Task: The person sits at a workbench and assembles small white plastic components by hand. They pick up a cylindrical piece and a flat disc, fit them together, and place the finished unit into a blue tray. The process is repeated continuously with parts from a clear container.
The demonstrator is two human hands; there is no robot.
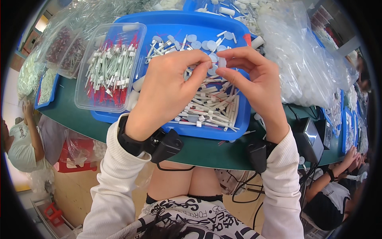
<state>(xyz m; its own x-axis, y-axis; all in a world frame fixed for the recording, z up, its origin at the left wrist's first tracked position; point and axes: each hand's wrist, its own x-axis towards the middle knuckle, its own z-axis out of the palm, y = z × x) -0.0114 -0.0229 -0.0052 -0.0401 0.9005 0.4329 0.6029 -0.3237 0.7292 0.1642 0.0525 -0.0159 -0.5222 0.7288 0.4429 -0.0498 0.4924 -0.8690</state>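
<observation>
Both my hands meet above a blue tray on the green table. In my right hand, thumb and fingers pinch a small whitish translucent plastic piece. My left hand is closed in a pinch just beside it, at what looks like a thin red thread; most of that is hidden by the fingertips. Under the hands lie many slim white sticks with small white blocks and red threads. Round translucent discs are scattered toward the tray's far side.
A clear plastic box of white sticks with red ends stands at the tray's left. Large clear bags bulge at right. A silver-and-black device with cables sits near the right table edge. Other people work on both sides.
</observation>
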